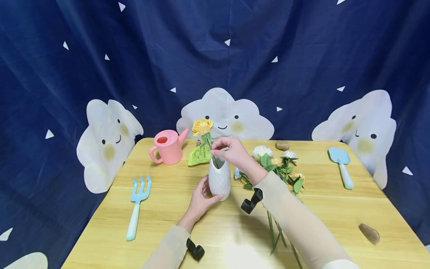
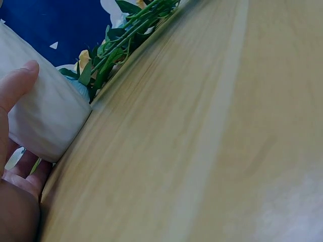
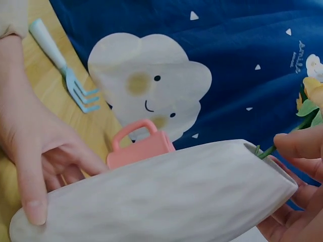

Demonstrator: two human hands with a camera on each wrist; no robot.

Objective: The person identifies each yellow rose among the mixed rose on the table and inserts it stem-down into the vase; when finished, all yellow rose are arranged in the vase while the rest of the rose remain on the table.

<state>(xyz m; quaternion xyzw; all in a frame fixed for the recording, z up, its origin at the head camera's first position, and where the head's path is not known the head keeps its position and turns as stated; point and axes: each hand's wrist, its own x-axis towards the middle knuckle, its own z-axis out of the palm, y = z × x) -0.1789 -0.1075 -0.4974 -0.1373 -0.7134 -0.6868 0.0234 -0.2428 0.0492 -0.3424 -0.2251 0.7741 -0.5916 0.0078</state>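
A white textured vase (image 1: pixel 220 180) stands upright on the table, and my left hand (image 1: pixel 201 201) grips it low down, thumb in front and fingers round its left side. Above the rim, my right hand (image 1: pixel 231 150) pinches the green stem of a yellow rose (image 1: pixel 202 127). In the right wrist view the stem (image 3: pixel 268 150) reaches into the mouth of the vase (image 3: pixel 151 196). How deep it goes inside is hidden. More artificial flowers (image 1: pixel 265 157), white, yellow and pale blue, lie on the table to the right, partly behind my right forearm.
A pink watering can (image 1: pixel 169 147) and a green packet (image 1: pixel 199 154) stand behind to the left. On the left lies a blue hand fork (image 1: pixel 138 201); on the right, a blue shovel (image 1: pixel 340 164). One stone (image 1: pixel 369 233) lies front right, another stone (image 1: pixel 282 145) at the back edge.
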